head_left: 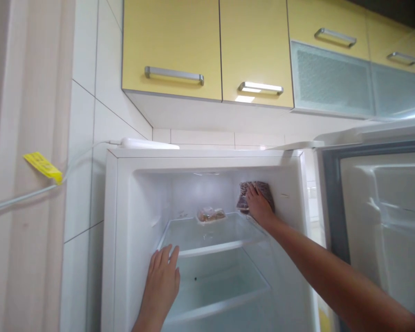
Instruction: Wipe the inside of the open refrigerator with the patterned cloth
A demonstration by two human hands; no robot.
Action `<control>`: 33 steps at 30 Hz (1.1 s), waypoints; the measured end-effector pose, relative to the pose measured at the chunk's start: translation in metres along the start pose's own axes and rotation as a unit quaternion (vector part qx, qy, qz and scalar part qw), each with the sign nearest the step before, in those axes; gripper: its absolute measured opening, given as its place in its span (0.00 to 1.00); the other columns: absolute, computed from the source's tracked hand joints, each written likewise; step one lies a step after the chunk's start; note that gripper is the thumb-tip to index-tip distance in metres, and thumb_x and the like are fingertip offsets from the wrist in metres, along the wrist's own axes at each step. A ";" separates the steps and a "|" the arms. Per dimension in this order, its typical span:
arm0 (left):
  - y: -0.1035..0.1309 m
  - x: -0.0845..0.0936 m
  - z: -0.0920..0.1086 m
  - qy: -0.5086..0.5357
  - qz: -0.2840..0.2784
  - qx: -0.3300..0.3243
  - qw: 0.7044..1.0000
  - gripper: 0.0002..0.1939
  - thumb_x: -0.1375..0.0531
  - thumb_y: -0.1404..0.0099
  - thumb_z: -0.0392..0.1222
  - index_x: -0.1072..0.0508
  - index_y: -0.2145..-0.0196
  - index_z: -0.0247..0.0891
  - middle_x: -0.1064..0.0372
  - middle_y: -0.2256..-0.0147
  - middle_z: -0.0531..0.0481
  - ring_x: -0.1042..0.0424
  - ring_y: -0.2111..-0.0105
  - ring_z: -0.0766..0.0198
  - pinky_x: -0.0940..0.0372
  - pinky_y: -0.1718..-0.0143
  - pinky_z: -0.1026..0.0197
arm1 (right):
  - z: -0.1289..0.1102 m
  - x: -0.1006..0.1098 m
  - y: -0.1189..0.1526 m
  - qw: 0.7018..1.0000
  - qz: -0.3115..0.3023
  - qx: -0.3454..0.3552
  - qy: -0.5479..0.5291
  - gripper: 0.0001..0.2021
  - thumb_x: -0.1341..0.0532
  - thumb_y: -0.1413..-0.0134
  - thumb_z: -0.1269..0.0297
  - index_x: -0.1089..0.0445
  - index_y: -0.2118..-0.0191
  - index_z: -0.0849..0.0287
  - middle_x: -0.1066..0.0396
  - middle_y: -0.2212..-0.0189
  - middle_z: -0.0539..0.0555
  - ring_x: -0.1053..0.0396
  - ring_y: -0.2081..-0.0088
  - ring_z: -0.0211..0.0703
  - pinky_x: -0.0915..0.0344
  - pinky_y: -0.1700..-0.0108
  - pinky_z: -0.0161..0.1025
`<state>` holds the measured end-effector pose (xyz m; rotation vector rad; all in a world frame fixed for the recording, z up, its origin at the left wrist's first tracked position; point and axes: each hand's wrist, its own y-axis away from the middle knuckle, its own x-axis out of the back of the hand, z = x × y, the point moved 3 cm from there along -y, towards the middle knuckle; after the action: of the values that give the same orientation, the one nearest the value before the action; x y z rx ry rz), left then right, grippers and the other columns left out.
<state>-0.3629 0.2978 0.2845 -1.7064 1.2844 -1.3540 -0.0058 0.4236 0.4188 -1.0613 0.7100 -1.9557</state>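
Note:
Inside the open refrigerator (pixel 111 240), my right hand (pixel 260 206) presses a folded brown patterned cloth (pixel 265 190) against the right inner wall, near the back. The fingers lie over the cloth and keep it under them. My left hand (pixel 162 276) is at the left front edge of the upper shelf (pixel 183 237), back of the hand up. Its fingers are stretched out and it holds nothing; whether they touch the shelf edge is unclear. Towards the back of that shelf sits a small clear plastic package (pixel 210 215) with brownish food in it.
The refrigerator door (pixel 383 230) stands open on the right. A second shelf (pixel 221 299) lies below the upper one. Yellow cabinets (pixel 173 41) hang above. On top rests a white device (pixel 148 144) whose cable (pixel 24 196), bearing a yellow tag (pixel 43 167), runs left.

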 end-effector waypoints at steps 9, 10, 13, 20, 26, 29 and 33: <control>0.000 0.000 -0.002 -0.038 0.045 -0.060 0.996 0.22 0.45 0.37 0.32 0.32 0.44 0.34 0.27 0.50 0.40 0.29 0.49 0.52 0.43 0.41 0.47 | 0.005 -0.054 -0.084 0.999 0.006 0.014 -0.030 0.23 0.49 0.41 0.73 0.27 0.45 0.75 0.33 0.39 0.75 0.41 0.32 0.59 0.47 0.30 0.55; -0.001 0.000 -0.002 -0.042 0.047 -0.065 0.996 0.22 0.45 0.37 0.33 0.32 0.44 0.34 0.26 0.50 0.40 0.29 0.50 0.52 0.44 0.41 0.47 | 0.003 -0.063 -0.091 0.999 0.000 0.020 -0.037 0.22 0.49 0.41 0.74 0.26 0.46 0.75 0.32 0.40 0.75 0.41 0.32 0.60 0.46 0.31 0.55; 0.000 -0.001 -0.003 -0.053 0.047 -0.077 0.995 0.23 0.45 0.37 0.34 0.33 0.44 0.35 0.26 0.50 0.41 0.29 0.50 0.53 0.44 0.41 0.49 | -0.008 -0.087 -0.107 0.997 -0.020 0.039 -0.057 0.20 0.48 0.42 0.74 0.23 0.51 0.72 0.28 0.43 0.74 0.41 0.33 0.62 0.42 0.33 0.57; 0.003 -0.008 -0.009 -0.074 0.048 -0.096 0.991 0.24 0.44 0.39 0.35 0.32 0.45 0.37 0.24 0.51 0.42 0.28 0.51 0.54 0.44 0.43 0.50 | -0.029 -0.115 -0.127 0.992 -0.042 0.071 -0.094 0.16 0.46 0.40 0.72 0.22 0.54 0.65 0.29 0.41 0.67 0.37 0.38 0.57 0.36 0.39 0.55; 0.006 -0.008 -0.008 -0.063 0.044 -0.078 0.994 0.27 0.45 0.39 0.34 0.34 0.42 0.38 0.25 0.50 0.43 0.28 0.50 0.54 0.44 0.41 0.50 | -0.031 -0.119 -0.116 0.989 -0.077 0.068 -0.107 0.22 0.36 0.50 0.64 0.24 0.49 0.68 0.27 0.44 0.71 0.40 0.35 0.63 0.48 0.32 0.58; 0.009 -0.009 -0.007 -0.045 0.034 -0.048 0.997 0.28 0.45 0.39 0.34 0.36 0.40 0.40 0.25 0.49 0.44 0.28 0.48 0.54 0.43 0.40 0.49 | -0.029 -0.111 -0.097 0.989 -0.092 0.059 -0.101 0.27 0.34 0.55 0.63 0.25 0.47 0.67 0.28 0.43 0.69 0.42 0.33 0.61 0.52 0.29 0.57; 0.012 -0.012 -0.006 -0.020 0.021 -0.012 1.000 0.28 0.45 0.38 0.33 0.35 0.40 0.41 0.26 0.47 0.44 0.28 0.47 0.53 0.41 0.39 0.47 | -0.018 -0.082 -0.069 0.992 -0.066 0.053 -0.098 0.19 0.40 0.49 0.68 0.21 0.51 0.58 0.25 0.44 0.63 0.39 0.33 0.55 0.54 0.27 0.52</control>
<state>-0.3728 0.3058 0.2717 -1.7055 1.3109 -1.2790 -0.0189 0.5311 0.4273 -1.2398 0.4329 -1.9428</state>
